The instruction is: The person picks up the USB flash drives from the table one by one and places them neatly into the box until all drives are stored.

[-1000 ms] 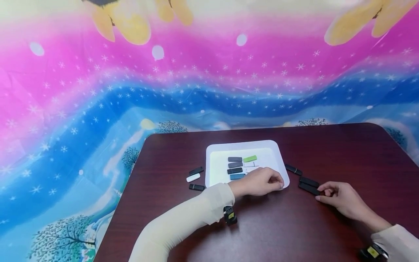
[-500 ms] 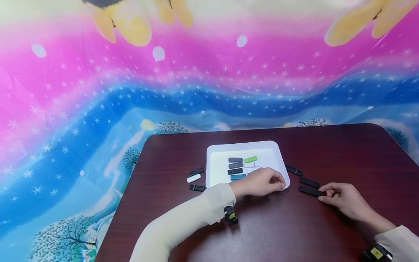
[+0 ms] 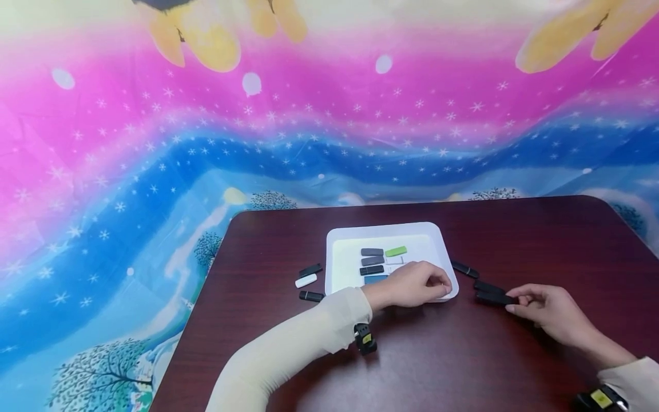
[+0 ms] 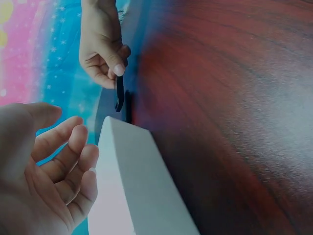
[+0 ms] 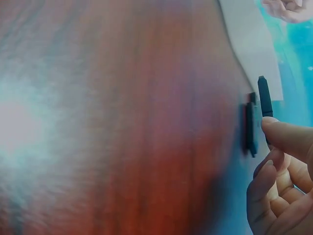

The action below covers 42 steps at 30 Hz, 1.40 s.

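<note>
Worktop (image 3: 412, 360): dark red-brown, wood-grained, glossy, beneath both grips. Backdrop (image 3: 309, 126): printed cloth, pink over blue, snowflakes and trees, beyond both grips. Right grip (image 3: 553, 312): pinches one end of a black stick (image 3: 495, 298), its far end pointing leftward; two further black sticks (image 3: 465, 269) just past it. Left grip (image 3: 412, 285): fingers loosely curled, holding nothing, at the near right part of a white tray (image 3: 381, 228). Three loose sticks (image 3: 306, 280): left of this grip, beside the tray.
</note>
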Motion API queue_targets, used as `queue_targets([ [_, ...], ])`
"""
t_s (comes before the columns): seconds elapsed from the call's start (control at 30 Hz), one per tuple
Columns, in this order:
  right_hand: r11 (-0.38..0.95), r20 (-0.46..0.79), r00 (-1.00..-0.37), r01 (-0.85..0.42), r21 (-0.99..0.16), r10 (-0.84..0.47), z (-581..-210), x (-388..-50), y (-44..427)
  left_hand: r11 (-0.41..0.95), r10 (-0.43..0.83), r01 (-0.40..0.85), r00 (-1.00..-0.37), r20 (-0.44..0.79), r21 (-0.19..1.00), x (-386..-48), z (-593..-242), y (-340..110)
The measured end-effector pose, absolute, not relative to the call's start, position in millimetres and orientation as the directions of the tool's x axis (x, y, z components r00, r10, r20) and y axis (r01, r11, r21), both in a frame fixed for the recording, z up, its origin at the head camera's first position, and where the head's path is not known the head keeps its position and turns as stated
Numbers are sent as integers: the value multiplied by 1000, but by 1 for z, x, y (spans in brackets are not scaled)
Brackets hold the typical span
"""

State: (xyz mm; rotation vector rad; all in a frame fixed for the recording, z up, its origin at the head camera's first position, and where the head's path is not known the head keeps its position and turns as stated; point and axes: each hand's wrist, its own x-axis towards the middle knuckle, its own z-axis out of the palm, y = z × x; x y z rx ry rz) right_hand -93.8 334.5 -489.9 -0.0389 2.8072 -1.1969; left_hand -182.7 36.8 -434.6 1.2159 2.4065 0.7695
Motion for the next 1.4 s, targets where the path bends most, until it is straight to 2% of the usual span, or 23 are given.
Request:
queue_targets([
  [0.4, 698, -39, -999, 18, -716, -15, -466, -97, 338, 481, 810, 619, -585, -44, 621, -186, -424, 35],
  [1.4, 693, 133, -986, -162, -702, -96, -422, -116, 321, 495, 787, 554, -613, -74, 669, -199, -404, 7],
])
